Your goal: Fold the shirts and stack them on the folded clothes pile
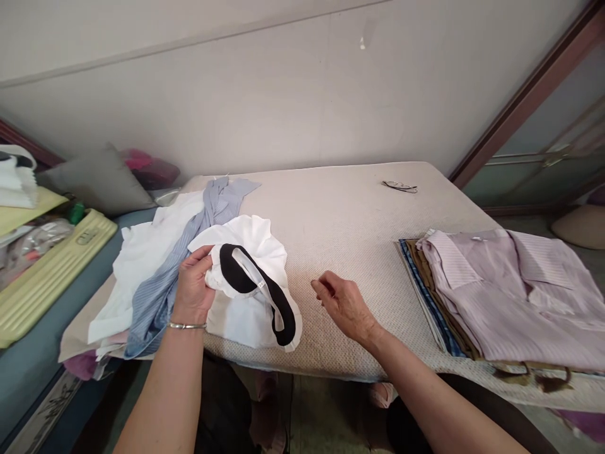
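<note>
My left hand (193,285), with a thin bracelet at the wrist, is closed on the edge of a white garment with a black neckband (250,277) that lies bunched on the beige mattress (340,227). My right hand (343,304) hovers just right of that garment, fingers curled loosely together, with nothing visible in them. Under and left of the white garment lies a loose heap with a blue striped shirt (165,277) and other white cloth (137,265).
A stack of folded clothes topped by a lilac striped shirt (510,290) sits at the right. A pair of glasses (399,186) lies at the far edge. A yellow ribbed board (51,271), a grey pillow (101,180) and clutter stand left.
</note>
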